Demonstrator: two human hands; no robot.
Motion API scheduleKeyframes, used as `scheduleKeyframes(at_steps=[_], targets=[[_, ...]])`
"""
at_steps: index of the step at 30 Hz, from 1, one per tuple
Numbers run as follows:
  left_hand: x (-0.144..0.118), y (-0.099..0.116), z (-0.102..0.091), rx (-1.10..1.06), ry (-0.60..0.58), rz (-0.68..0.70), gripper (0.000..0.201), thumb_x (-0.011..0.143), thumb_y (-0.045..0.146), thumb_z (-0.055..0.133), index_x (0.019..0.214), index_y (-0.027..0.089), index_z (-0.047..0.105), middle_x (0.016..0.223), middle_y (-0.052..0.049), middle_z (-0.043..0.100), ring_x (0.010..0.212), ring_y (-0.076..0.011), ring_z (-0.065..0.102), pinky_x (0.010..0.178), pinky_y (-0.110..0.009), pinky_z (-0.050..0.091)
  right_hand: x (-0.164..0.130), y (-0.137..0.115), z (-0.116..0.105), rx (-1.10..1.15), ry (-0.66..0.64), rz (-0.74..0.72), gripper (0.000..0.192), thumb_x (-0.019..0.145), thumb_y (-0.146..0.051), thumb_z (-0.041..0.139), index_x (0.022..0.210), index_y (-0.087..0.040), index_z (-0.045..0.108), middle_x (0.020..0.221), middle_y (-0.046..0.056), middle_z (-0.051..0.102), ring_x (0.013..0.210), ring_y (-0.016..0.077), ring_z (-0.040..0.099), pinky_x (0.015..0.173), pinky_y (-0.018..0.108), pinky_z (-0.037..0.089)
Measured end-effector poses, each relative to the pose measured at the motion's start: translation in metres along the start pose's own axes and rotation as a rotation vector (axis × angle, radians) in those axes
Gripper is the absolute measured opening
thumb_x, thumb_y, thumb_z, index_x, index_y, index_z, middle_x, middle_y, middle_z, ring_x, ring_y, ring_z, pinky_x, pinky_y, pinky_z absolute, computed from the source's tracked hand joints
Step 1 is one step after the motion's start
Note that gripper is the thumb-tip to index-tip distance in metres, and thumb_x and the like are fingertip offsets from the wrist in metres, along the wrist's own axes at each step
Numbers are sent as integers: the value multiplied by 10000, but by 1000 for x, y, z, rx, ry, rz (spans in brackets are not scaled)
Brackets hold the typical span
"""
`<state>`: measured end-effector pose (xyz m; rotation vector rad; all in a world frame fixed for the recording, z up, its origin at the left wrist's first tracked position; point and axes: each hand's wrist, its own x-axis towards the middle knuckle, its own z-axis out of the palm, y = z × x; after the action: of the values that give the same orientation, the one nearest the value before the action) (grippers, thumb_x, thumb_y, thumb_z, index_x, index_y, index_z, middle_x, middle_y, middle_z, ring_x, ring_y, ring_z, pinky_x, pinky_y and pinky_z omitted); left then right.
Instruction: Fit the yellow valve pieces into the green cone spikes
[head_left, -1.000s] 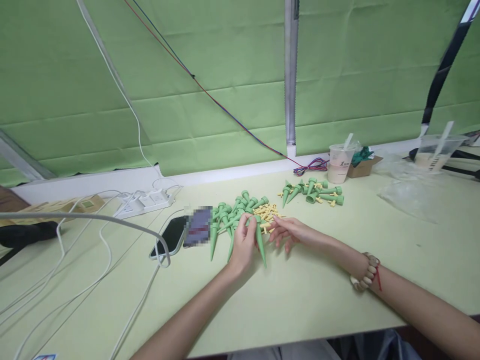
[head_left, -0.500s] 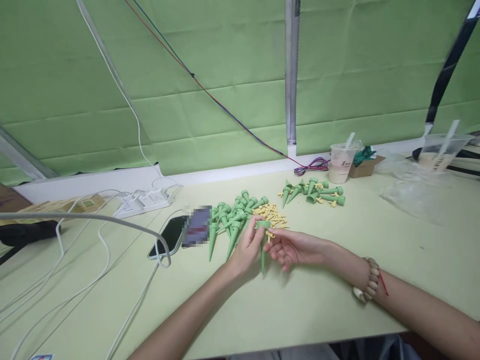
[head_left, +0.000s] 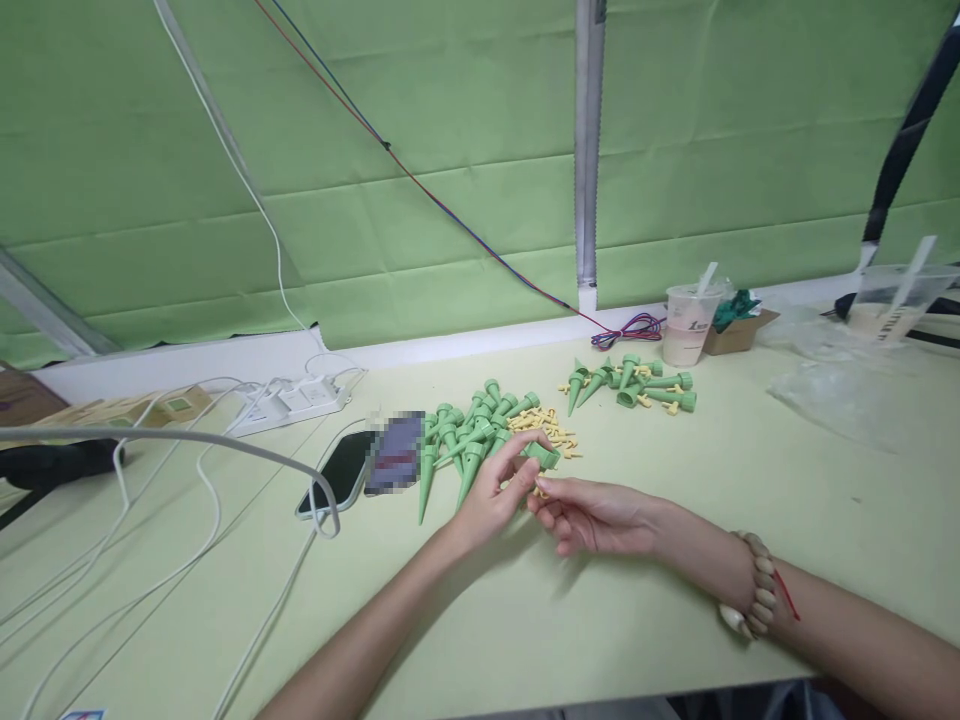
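My left hand [head_left: 487, 502] is closed around a green plastic watering spike [head_left: 544, 457], its wide cap end tilted toward the right. My right hand [head_left: 592, 516] pinches a small yellow valve [head_left: 540, 491] against the side of that spike; the fingers partly hide it. Just behind my hands lies a pile of green spikes [head_left: 472, 430], beside a heap of loose yellow valves [head_left: 534, 420]. Farther right and back is a group of spikes with yellow valves fitted [head_left: 630, 382].
Left of the pile lie a phone [head_left: 345, 470] and a blurred dark flat object [head_left: 395, 452]. White cables run from a power strip [head_left: 292, 402]. At the back right stand drink cups [head_left: 684, 325], a small cardboard box [head_left: 739, 332] and a clear plastic bag [head_left: 825, 400].
The held spike has swung from pointing straight down to a tilt, its cap now facing right. Both hands stay close together; my right forearm has shifted slightly right and down.
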<state>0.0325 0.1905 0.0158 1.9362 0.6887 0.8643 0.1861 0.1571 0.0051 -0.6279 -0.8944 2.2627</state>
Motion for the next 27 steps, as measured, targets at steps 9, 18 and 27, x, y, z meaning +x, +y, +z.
scheduleKeyframes(at_steps=[9,18,27], targets=[[-7,-5,7,-9,91,24,371,847,492,356,993,172,475,953,-46,487,566,-24,375,528,-172,305,0,1,-5,-58,-146,25,432,771,-476,585,878,-59,613,696,46,588,540,83,570,584,249,549],[-2,0,5,-183,132,-49,342,827,486,409,901,160,483,866,-29,463,629,-41,406,576,-175,345,0,9,8,205,-138,-18,309,891,-330,460,990,-70,595,785,34,570,568,55,563,546,224,560],[-6,-1,7,-136,153,-40,349,822,505,408,926,181,481,709,-15,454,620,-58,438,593,-177,376,3,17,7,247,-89,-59,272,759,-345,651,871,-102,604,758,18,587,542,33,535,485,128,505]])
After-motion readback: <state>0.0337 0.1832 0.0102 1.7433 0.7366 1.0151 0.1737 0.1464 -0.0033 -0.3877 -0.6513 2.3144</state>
